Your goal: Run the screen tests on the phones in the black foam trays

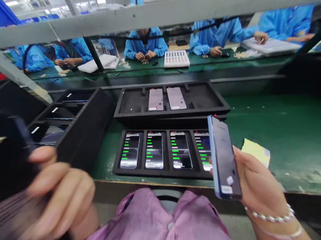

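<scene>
Blue-edged phone [222, 157], held in the right hand [260, 180] at the right end of the black tray [140, 171]; its white label [227, 189] is illegible. Blurred left hand [62, 197], left of the tray: grip cannot be told. Rectangular phones [154, 163] inside show unreadable green lines [149, 156].

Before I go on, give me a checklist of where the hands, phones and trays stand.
1. Held phone gripped by the right hand: ok, its screen faces the camera.
2. Left hand secure on something: cannot tell, motion blur hides it.
3. Front tray screens lit: ok, green lines show on all four.
4. Rightmost front phone in full view: not ok, the held phone partly covers it.
5. Rear tray phones lying screen up: ok, two are there.
6. Yellow note apart from the right hand: cannot tell, they overlap in view.
</scene>
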The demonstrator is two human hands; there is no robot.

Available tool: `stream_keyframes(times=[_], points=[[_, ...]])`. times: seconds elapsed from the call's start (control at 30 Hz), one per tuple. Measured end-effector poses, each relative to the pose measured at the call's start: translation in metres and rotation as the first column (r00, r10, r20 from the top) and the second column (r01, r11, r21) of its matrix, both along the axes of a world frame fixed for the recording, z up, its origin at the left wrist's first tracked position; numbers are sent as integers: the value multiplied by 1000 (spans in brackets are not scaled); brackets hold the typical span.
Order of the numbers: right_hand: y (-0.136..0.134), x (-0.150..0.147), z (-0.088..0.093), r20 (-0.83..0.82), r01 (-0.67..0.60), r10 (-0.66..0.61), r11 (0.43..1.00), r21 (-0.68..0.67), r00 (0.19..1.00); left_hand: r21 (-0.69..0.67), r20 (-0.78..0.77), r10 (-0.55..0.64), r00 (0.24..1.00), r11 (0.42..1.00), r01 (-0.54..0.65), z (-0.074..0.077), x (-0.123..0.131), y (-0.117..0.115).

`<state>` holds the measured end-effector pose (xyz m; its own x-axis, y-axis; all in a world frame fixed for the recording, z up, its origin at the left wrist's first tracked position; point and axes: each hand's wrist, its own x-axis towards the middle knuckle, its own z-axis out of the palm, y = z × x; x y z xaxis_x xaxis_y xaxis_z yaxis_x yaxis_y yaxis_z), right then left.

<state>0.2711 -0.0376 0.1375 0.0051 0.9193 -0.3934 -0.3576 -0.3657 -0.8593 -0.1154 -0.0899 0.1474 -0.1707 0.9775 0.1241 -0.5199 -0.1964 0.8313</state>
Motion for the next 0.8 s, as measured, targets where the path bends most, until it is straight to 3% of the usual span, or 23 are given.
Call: stream_keyframes(times=[0.07,0.17,0.27,0.33,0.47,0.67,0.8], points=[[1,-7,-11,-130,-30,21,997,-65,991,-48,-94,-3,996,999,-1,-5,27,13],[-3,-8,-21,-165,-67,63,998,-20,984,-255,-200,-42,979,967,-11,-25,66,35],[-8,-8,-25,-69,-127,130,991,39,989,-471,-65,-112,992,880,69,-47,93,42],[-11,-9,-26,-9,-150,151,987,54,989,-538,48,-146,988,829,149,-54,104,40],[-12,-11,-28,-2,-157,157,987,25,988,-511,119,-221,968,822,251,-57,112,33],[-13,-10,-36,-31,-134,135,991,21,990,-386,81,-330,940,859,335,-66,111,29],[-11,-12,-41,56,-159,157,986,47,986,-367,59,-414,909,837,405,-73,112,28]])
